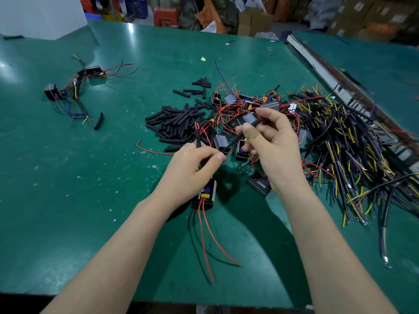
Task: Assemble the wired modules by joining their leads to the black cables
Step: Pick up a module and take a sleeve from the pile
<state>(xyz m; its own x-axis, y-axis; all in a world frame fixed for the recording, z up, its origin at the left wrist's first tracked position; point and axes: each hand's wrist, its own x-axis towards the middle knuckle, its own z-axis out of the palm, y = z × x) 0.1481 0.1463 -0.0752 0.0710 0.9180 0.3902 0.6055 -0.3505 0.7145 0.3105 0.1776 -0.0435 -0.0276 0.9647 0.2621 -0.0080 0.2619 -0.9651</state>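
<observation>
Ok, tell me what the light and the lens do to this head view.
Head view: overhead light glares white on the green table at the far left; both hands cast soft shadows toward the near edge; the wide lens bows the table edges; the background boxes and the cable pile at right look soft.

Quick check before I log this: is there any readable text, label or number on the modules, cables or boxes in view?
None can be read.
Cardboard boxes at the back: pale labels, too blurred to read.
Modules in the pile: faint markings, too small to read.
Module under the left hand: no legible print.
</observation>
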